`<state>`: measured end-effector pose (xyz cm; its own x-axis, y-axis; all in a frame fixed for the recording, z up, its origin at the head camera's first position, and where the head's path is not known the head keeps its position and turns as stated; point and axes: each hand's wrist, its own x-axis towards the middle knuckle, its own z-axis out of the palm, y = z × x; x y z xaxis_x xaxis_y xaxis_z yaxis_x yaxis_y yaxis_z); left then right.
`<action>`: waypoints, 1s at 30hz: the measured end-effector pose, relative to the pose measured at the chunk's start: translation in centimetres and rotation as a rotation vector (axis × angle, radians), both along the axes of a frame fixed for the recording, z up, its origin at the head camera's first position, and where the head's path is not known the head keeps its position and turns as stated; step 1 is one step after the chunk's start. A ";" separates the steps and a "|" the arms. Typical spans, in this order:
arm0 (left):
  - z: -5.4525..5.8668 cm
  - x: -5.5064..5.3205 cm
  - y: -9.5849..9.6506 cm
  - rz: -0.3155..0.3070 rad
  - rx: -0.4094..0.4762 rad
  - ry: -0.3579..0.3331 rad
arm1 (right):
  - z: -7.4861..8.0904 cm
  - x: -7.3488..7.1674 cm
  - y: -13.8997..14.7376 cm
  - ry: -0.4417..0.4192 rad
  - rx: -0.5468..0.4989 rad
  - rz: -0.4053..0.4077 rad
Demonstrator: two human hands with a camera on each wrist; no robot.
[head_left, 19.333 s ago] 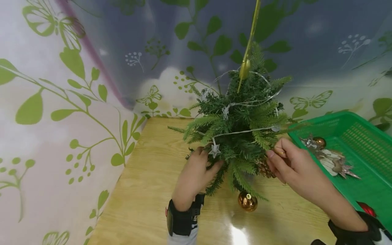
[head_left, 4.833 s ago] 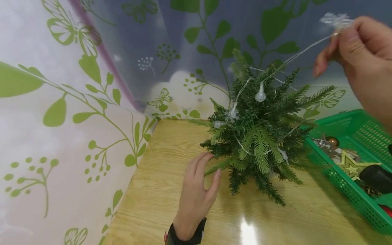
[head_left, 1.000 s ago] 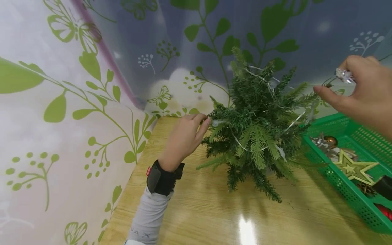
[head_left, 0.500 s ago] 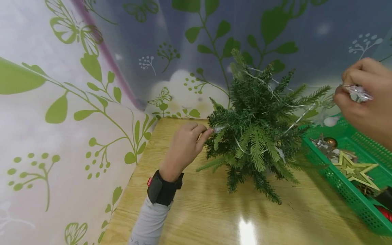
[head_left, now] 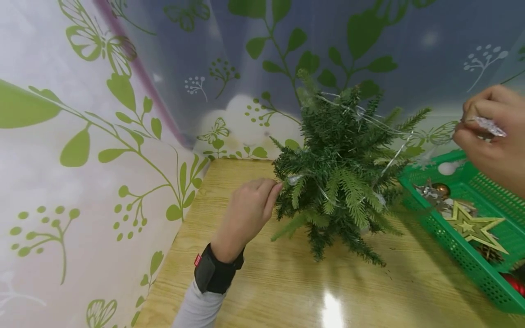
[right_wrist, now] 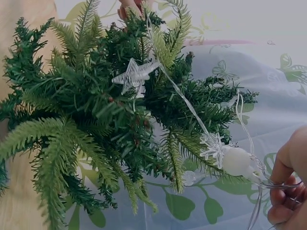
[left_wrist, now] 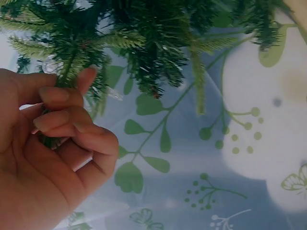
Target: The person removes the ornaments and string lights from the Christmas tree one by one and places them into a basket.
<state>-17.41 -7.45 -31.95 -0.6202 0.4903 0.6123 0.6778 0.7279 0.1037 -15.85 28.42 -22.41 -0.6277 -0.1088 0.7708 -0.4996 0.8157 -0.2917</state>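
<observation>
A small artificial Christmas tree point(head_left: 336, 159) stands on the wooden table, with a clear string of lights point(right_wrist: 184, 98) wound through its branches. At the tree's left side, my left hand point(head_left: 246, 209) pinches a branch tip point(left_wrist: 67, 72), its fingers curled in the left wrist view. A clear bulb point(head_left: 293, 179) sits just beyond those fingertips. To the right of the tree, my right hand point(head_left: 498, 130) grips the gathered wires and a clear light piece point(head_left: 490, 126). Close by its fingers hang a round white bulb point(right_wrist: 237, 161) and a snowflake light point(right_wrist: 212, 149); a star light point(right_wrist: 133, 76) lies among the needles.
A green plastic basket point(head_left: 455, 253) stands right of the tree. In it lie a gold star point(head_left: 471, 226), a copper-coloured ball point(head_left: 441, 190), a pine cone point(head_left: 490, 253) and something red point(head_left: 516, 284). Patterned curtain-like sheets point(head_left: 229, 54) stand behind and to the left.
Long ago, a copper ball and pine cone were at the tree; both are gone from it. Recently my right hand drew the lights rightward and lower; my left hand moved down, and the tree leans slightly left.
</observation>
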 end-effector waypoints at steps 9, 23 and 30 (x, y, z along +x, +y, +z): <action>0.8 1.5 0.6 -0.012 0.027 0.033 | -0.1 0.4 0.0 -0.012 0.040 -0.017; 1.3 3.8 1.7 -0.049 -0.052 0.058 | -0.7 0.3 0.5 0.005 0.014 -0.002; 1.4 4.9 2.1 -0.151 -0.053 0.023 | -1.0 0.2 0.8 -0.016 0.016 0.012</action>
<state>-12.54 -5.31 -30.55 -0.5234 0.6090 0.5959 0.7815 0.6218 0.0510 -15.62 29.18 -23.43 -0.6382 -0.1288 0.7590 -0.5048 0.8144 -0.2863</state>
